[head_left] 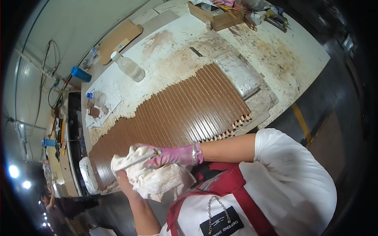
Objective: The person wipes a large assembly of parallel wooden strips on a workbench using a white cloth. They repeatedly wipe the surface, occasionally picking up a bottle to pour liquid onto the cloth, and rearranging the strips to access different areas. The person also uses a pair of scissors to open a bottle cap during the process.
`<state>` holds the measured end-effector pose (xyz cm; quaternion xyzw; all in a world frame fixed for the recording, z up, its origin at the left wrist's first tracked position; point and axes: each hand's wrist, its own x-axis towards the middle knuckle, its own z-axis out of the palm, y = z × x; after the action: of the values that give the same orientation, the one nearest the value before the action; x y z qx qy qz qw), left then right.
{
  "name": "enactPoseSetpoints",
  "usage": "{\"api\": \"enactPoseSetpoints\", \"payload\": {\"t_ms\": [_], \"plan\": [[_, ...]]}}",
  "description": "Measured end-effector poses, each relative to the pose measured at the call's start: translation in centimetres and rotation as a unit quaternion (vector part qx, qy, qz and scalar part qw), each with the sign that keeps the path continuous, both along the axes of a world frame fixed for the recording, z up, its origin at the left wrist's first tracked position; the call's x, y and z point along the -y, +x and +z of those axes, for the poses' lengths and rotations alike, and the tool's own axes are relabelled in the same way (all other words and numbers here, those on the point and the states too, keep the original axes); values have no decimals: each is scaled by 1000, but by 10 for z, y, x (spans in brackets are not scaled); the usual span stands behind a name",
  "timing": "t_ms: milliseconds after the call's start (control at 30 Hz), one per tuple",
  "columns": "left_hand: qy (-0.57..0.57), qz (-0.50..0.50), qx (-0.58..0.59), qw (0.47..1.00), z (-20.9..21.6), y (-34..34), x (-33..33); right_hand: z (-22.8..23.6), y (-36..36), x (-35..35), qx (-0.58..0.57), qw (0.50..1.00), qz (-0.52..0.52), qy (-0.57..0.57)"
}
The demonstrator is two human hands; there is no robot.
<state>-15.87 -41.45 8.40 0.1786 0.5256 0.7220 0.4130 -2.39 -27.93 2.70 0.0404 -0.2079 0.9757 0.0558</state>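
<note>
A bunched white cloth (pixel 163 181) is gathered between my two hands, just in front of the table's near edge. My right hand (pixel 171 156), in a pink patterned glove with a bracelet at the wrist, presses into the cloth from above, its fingertips hidden in the folds. Bare, my left hand (pixel 124 181) is closed around the cloth's left side, and most of its fingers are covered. Beyond both hands, a wide row of long brown slats (pixel 185 106) lies side by side on the table, with pale pegs showing at their near ends.
Wrapped white packs flank the slats, one at the right (pixel 237 74) and one at the left (pixel 88 175). A white-capped bottle (pixel 132 70) and a blue-capped jug (pixel 98 97) stand behind. Farther back are a cardboard piece (pixel 118 41) and a tool box (pixel 226 21).
</note>
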Motion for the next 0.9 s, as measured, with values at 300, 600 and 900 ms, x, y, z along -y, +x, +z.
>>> {"api": "enactPoseSetpoints", "payload": {"t_ms": [300, 600, 900], "plan": [[6, -299, -512, 805, 32, -96, -89, -29, -27, -11, 102, 989, -44, -101], [-19, -188, -372, 909, -25, -254, -212, 69, 39, -144, 215, 866, -449, 38], [35, -187, -355, 915, -128, -209, -404, 140, -136, -330, 249, 214, -570, 753]]}}
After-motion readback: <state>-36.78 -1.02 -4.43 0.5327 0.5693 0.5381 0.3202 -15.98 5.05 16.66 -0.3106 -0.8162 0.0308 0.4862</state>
